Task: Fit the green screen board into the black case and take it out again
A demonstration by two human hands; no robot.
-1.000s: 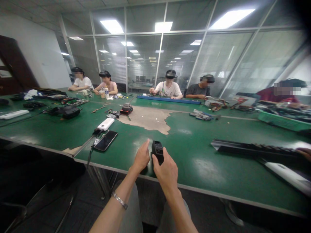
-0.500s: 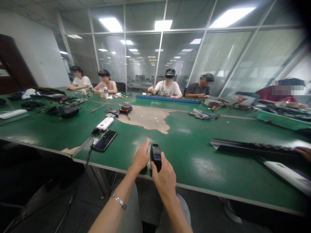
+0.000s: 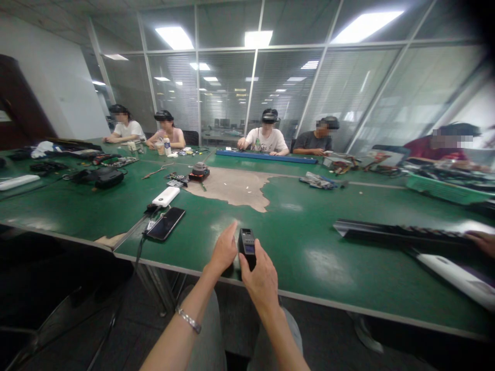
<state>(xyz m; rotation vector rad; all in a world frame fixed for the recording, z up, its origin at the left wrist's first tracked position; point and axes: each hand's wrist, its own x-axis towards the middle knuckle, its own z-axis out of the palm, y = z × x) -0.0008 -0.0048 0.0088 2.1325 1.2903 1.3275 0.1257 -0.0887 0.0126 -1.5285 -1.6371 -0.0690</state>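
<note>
At the far left of the green desk (image 3: 69, 206) lies a long white bar (image 3: 19, 182), and to its right a bulky black case (image 3: 98, 176). Next come a white power bank (image 3: 166, 197) and, just nearer the edge, a dark-screened phone (image 3: 167, 223), with a cable hanging over the side close by. Farther back sits a red and black device with a grey dome (image 3: 199, 172).

The person's left hand (image 3: 224, 251), a metal bracelet (image 3: 188, 320) on its wrist, is near the front edge with one finger pointing forward; its other fingers are mostly hidden, so I cannot tell whether they grip anything. Just right of it, near the front edge, is a small black box (image 3: 247, 240) with a bluish display. The right hand (image 3: 262, 273) has its fingers clamped on this box, thumb on the left side and the others on the right; whether its base touches the desk I cannot tell.

Beyond, a co-worker in a white top (image 3: 266, 139) sits behind a blue bar (image 3: 266, 156). Rightward lie a grey-blue bundle (image 3: 318, 181), a dark channel-shaped strip (image 3: 386, 231), a green basket (image 3: 444, 188) heaped with parts and, at the edge, another person's hand (image 3: 483, 242)
</note>
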